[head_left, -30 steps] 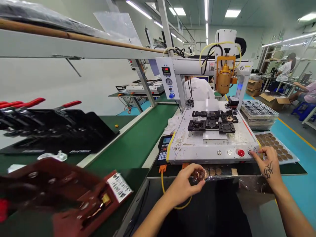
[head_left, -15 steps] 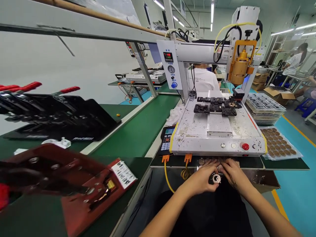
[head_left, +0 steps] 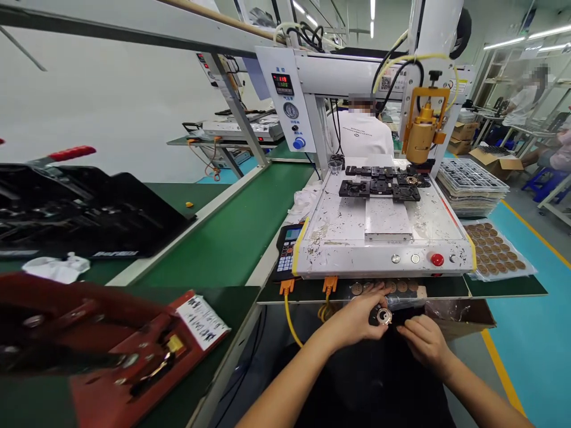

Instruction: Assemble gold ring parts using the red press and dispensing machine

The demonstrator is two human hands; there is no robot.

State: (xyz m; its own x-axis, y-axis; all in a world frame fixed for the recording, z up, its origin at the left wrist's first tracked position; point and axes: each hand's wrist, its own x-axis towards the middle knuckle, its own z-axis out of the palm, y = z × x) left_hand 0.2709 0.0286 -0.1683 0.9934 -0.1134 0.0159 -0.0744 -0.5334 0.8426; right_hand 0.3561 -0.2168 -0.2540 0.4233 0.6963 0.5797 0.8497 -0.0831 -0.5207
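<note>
My left hand [head_left: 363, 315] is closed around a small round metal-rimmed part [head_left: 383, 315] with a dark body, its ring facing up toward me. The fingertips of that hand lie over a clear sheet with round brown discs [head_left: 401, 286] at the bench edge. Just to the right, apart from the part, my right hand [head_left: 422, 339] is closed with thumb and fingers pinched together. Whatever sits in that pinch, if anything, is too small to make out. Both hands are below the front of the white bench machine [head_left: 383, 261].
On the machine's plate sit black fixtures [head_left: 381, 184]; an orange-gold dispensing head [head_left: 420, 139] hangs above. A keypad controller [head_left: 288, 252] lies left, a red press [head_left: 147, 356] farther left. At right are stacked trays [head_left: 473, 184], a sheet of brown discs [head_left: 495, 249] and a cardboard box [head_left: 464, 315].
My right hand has left the disc sheet, moving down and to the right, and its fingers have closed. My left hand keeps the round part. The view has shifted slightly.
</note>
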